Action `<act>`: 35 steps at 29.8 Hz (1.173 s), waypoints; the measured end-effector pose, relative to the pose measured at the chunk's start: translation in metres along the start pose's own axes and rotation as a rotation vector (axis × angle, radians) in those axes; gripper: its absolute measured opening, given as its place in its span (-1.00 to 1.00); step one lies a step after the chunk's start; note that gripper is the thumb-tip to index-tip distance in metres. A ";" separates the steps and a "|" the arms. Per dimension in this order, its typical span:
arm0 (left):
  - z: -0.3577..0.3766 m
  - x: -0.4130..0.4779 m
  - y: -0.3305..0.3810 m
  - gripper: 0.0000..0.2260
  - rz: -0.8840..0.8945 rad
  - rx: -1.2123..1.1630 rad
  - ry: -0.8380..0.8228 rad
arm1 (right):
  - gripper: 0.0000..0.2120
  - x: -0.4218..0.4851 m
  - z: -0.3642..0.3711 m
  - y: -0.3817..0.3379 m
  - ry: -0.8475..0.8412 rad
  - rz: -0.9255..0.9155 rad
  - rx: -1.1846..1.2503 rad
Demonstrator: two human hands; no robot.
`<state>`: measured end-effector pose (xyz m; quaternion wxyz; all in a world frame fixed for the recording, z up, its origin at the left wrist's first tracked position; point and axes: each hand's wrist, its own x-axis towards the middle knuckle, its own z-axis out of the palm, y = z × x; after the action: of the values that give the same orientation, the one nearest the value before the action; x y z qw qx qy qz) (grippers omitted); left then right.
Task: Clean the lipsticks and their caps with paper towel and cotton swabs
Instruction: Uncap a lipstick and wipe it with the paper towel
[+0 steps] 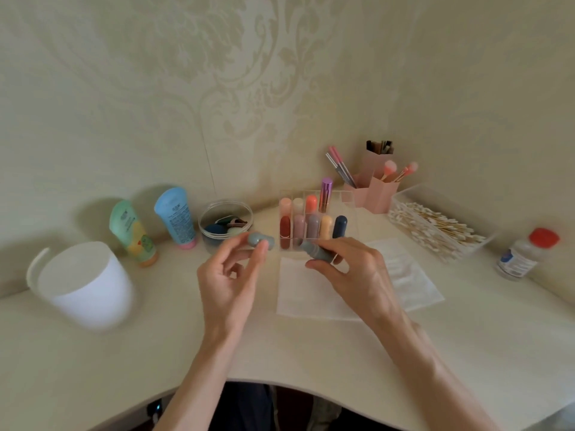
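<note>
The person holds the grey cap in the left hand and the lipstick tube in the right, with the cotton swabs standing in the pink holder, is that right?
Not quite: the head view shows the cotton swabs lying in a clear box, while the pink holder holds brushes. The left hand does hold the grey cap, the right hand the lipstick tube.

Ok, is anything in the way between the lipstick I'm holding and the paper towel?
Nothing visible. Your right hand holds the lipstick over the far edge of the paper towel, and the part of the towel that shows has nothing on it.
</note>
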<state>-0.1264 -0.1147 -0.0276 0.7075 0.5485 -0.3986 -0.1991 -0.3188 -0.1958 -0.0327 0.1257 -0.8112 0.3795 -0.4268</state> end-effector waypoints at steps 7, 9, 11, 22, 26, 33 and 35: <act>-0.024 0.002 -0.015 -0.83 0.147 0.613 -0.076 | -0.69 -0.001 -0.001 0.001 -0.041 0.052 0.019; -0.026 0.002 -0.015 -0.83 0.145 0.701 -0.090 | -0.65 -0.001 0.001 0.001 -0.055 0.057 0.020; -0.025 0.001 -0.014 -0.80 0.130 0.767 -0.105 | -0.63 -0.002 0.000 -0.001 -0.063 0.062 0.034; -0.020 -0.004 -0.005 -0.80 0.352 0.688 -0.135 | -0.75 -0.002 0.005 -0.005 -0.110 0.158 0.286; -0.009 -0.010 0.000 -0.79 0.319 0.535 -0.309 | -0.79 -0.003 0.009 -0.011 -0.149 0.182 0.399; 0.001 -0.015 -0.021 -0.75 0.467 0.739 -0.619 | -0.84 -0.002 0.007 -0.006 -0.100 0.271 0.443; 0.001 -0.018 -0.020 -0.78 0.437 0.701 -0.682 | -0.84 -0.002 0.007 -0.005 -0.107 0.271 0.440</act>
<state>-0.1347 -0.1085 -0.0527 0.3371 0.5603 -0.7534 -0.0690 -0.3115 -0.1919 -0.0354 0.3747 -0.7277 0.3755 -0.4348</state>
